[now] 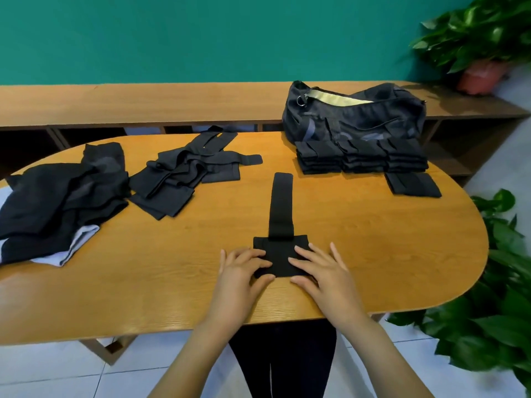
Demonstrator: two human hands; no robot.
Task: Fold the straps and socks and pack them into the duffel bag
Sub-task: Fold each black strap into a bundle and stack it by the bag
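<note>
On the oval worktop [138, 288] the unzipped duffel bag [353, 119] sits far right, socks [57, 196] heaped left, loose straps [184, 173] beside them, folded straps [359, 159] before the bag; one strap [281, 202] lies near, left hand [238, 277] and right hand [327, 274] pressing it, fingers straight

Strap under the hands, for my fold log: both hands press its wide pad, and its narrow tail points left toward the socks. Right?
No: the head view shows the tail of the strap pointing away from the person, not left. The left hand and right hand do press its pad.
</note>
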